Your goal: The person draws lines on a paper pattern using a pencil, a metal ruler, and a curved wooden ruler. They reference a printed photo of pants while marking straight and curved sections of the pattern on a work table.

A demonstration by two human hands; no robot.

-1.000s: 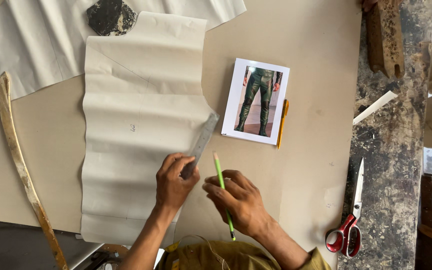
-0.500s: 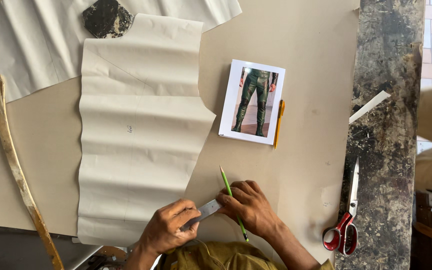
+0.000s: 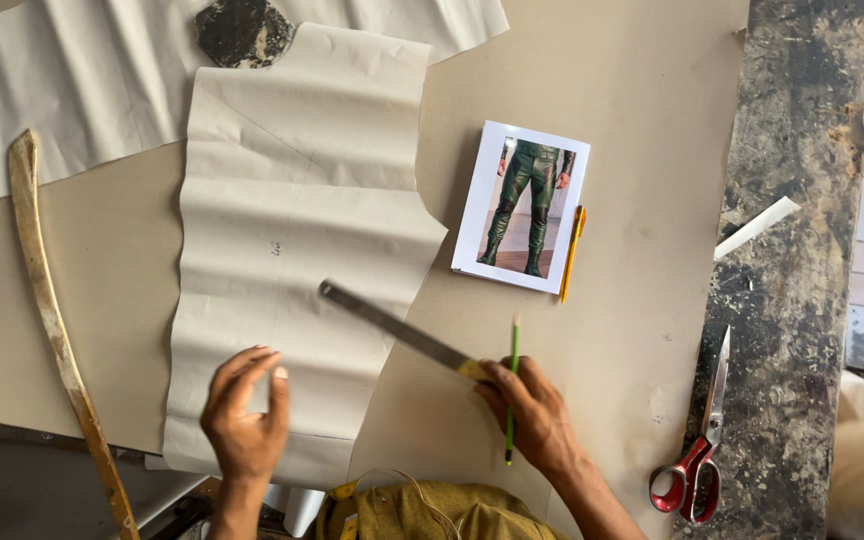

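The brown kraft paper (image 3: 642,150) covers most of the bench, and on it lies my creased white pattern piece (image 3: 302,230), long and wavy-edged, running from the far side down to my near edge. A bigger sheet of the same white paper (image 3: 42,80) spreads at the far left, with a dark stone weight (image 3: 242,30) sitting where the two meet. A curved wooden stick (image 3: 47,310) lies along the left, well apart from the pattern. To the right of the pattern is a printed photo of green trousers (image 3: 522,205), an orange pen (image 3: 573,250) just beside it. Red-handled scissors (image 3: 700,440) rest on the bare dark benchtop (off the kraft paper).

The steel ruler (image 3: 392,328) slants across the pattern's lower right edge, nothing blocking it. My right hand (image 3: 537,415) is closed on the ruler's near end and also grips a green pencil (image 3: 512,385), point away from me. My left hand (image 3: 244,415) is spread open, holding nothing, over the pattern's lower part; whether it presses the paper I cannot tell.
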